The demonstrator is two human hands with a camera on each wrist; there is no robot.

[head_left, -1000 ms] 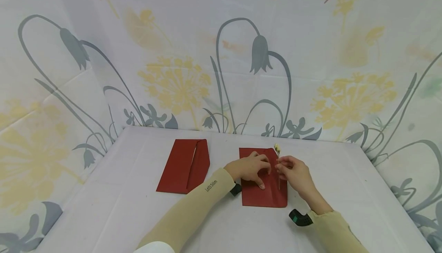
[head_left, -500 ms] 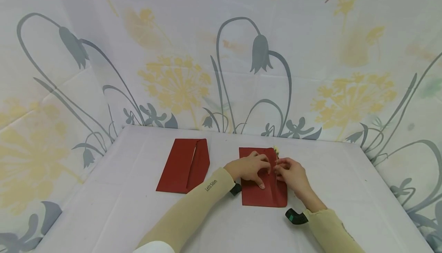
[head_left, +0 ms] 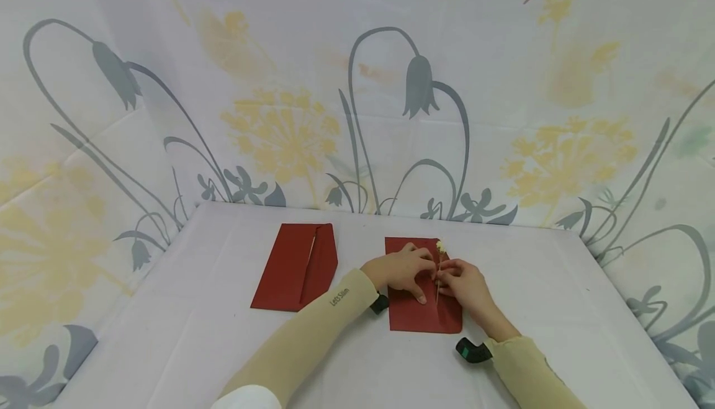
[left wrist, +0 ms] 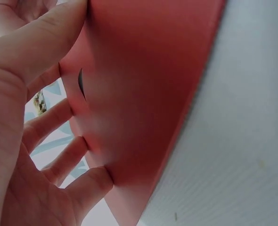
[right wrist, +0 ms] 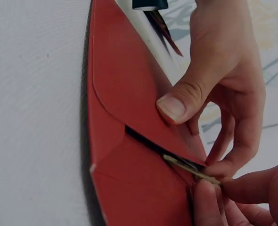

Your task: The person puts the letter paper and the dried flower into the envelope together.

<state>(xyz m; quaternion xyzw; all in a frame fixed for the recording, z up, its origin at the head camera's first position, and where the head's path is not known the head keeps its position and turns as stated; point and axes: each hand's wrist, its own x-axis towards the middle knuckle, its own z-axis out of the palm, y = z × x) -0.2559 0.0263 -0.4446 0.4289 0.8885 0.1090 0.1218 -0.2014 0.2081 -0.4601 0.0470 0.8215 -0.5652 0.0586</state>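
A red envelope [head_left: 410, 319] lies on the white table, and its opening gapes slightly in the right wrist view. My left hand [head_left: 403, 270] rests on it with thumb and spread fingertips pressing the paper, as the left wrist view also shows. Pale yellow blooms top a thin-stemmed flower [head_left: 440, 247]. Between thumb and fingers, my right hand [head_left: 466, 285] pinches its stem [right wrist: 188, 168]. The stem's end lies at the dark slit of the envelope, beside my left fingertips; whether it is inside, I cannot tell.
Another red envelope [head_left: 282, 275] lies to the left, its flap side up. A dark wrist device [head_left: 472, 350] sits under the right forearm. Behind the table [head_left: 184, 328] hangs a cloth [head_left: 491, 74] printed with flowers.
My right hand has moved left with the flower, from the envelope's right edge to beside the left fingertips. The left hand has stayed in place on the envelope.
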